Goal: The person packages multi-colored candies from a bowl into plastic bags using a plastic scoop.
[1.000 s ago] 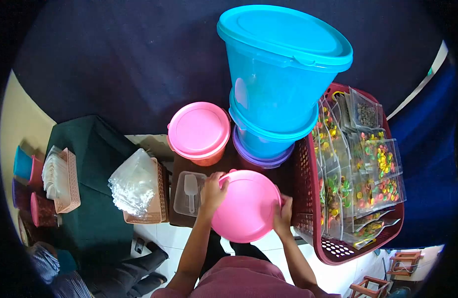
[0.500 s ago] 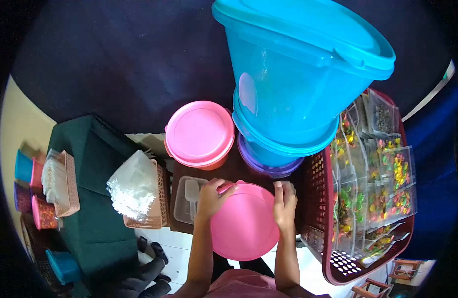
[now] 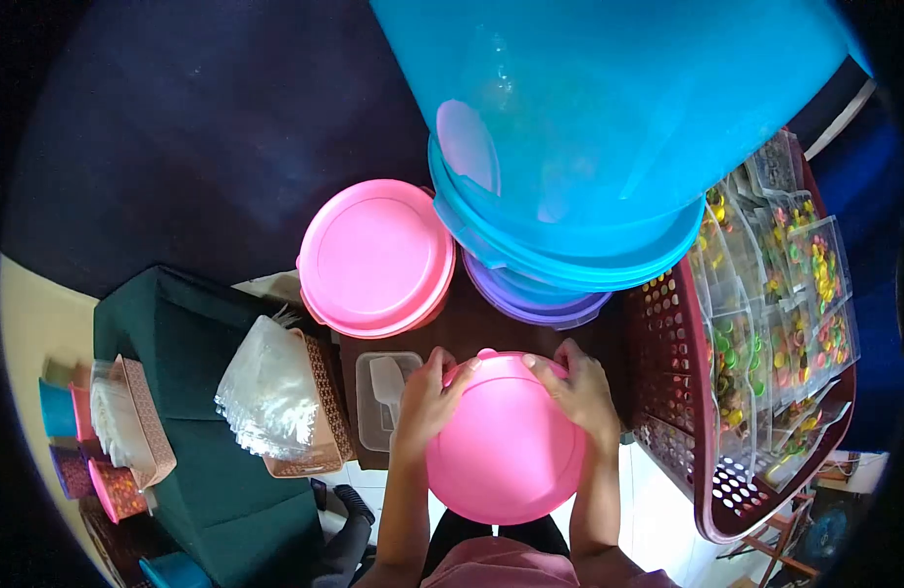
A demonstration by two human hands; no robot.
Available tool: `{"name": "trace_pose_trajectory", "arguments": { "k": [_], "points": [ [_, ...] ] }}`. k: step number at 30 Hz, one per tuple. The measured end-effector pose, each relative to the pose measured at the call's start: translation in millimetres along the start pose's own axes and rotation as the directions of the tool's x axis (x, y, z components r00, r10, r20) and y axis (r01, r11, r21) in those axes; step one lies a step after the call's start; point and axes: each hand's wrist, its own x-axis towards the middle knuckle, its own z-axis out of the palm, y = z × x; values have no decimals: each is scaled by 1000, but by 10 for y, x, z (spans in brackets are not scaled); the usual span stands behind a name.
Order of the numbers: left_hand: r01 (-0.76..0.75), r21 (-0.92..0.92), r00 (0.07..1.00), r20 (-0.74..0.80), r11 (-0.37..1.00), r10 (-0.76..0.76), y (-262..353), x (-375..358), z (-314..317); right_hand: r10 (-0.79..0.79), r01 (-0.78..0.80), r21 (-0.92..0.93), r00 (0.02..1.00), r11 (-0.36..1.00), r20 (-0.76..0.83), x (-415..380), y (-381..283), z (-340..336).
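Observation:
A round pink lid (image 3: 506, 441), seen from above, lies in front of my body at the near edge of a dark brown table. My left hand (image 3: 434, 397) grips its upper left rim, with the thumb on top and the fingers over the outer side. On the upper right rim is my right hand (image 3: 576, 392), its thumb pressed on the lid and its fingers curled round the edge. What is beneath the lid is hidden. Left of my left hand, a clear tray (image 3: 373, 431) holds a white scoop (image 3: 385, 382).
Behind stand a pink lidded tub (image 3: 378, 257) and a large blue container (image 3: 609, 127) stacked above a purple one (image 3: 540, 306). To the right, a maroon basket (image 3: 667, 363) holds packets of colourful pieces. Clear bags (image 3: 275, 387) fill a basket at left, beside a green sofa (image 3: 212, 441).
My right hand has shifted from beside the lid onto its rim, thumb on top. My left hand stays on the rim. The camera view has moved closer to the tubs.

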Motion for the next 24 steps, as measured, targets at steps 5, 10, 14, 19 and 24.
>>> {"name": "trace_pose_trajectory", "arguments": {
  "k": [5,10,14,19,24],
  "points": [
    [9,-54,994,109,999,-3,-14,56,-10,-57,47,-124,995,991,-79,36,70,107],
    [-23,-75,994,105,997,31,17,65,-20,9,-15,-185,999,983,-36,35,19,97],
    [-10,-99,993,120,995,22,-26,76,-10,-12,-2,-186,997,983,-75,40,35,114],
    [-37,-132,993,103,991,51,-89,60,4,-76,62,-230,996,971,-53,40,12,83],
    [187,-342,969,215,921,-117,-220,-115,-116,-283,230,-291,946,929,-158,51,-41,142]
  ]
}}
